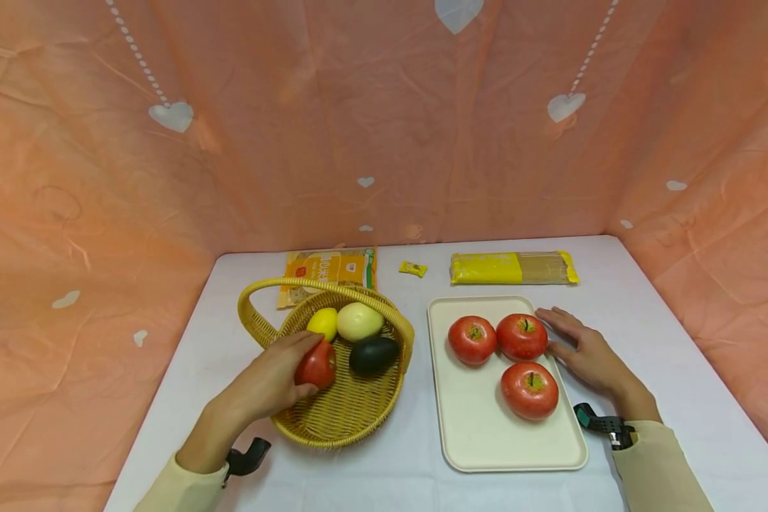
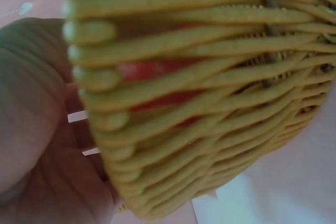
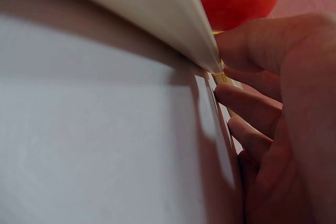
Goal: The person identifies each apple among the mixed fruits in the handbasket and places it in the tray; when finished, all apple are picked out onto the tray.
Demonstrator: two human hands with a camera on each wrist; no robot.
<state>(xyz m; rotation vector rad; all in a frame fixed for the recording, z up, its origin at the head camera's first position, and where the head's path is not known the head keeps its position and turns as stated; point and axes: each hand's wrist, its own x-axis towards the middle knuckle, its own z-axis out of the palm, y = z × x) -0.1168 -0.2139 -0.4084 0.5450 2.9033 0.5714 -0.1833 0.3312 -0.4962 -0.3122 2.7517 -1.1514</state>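
Note:
Inside the yellow wicker basket (image 1: 333,427), my left hand (image 1: 262,377) grips a red apple (image 1: 316,366) near the left rim. In the left wrist view the basket wall (image 2: 173,93) covers much of that apple. A lemon (image 1: 323,324), a pale green round fruit or vegetable (image 1: 359,322) and a dark green oval one (image 1: 374,356) lie beside it. My right hand (image 1: 590,359) rests along the right rim of the cream tray (image 1: 473,441), fingers loosely extended, thumb at the rim close to a red apple (image 1: 522,337). Two more apples, one left (image 1: 472,340) and one nearer (image 1: 530,390), sit on this tray.
Behind the basket lies an orange food packet (image 1: 329,269), partly covered by the handle (image 1: 320,284). A small yellow wrapped piece (image 1: 412,269) and a yellow pack of noodles (image 1: 513,268) lie along the back. Pink cloth walls (image 1: 422,142) enclose the white table (image 1: 416,491).

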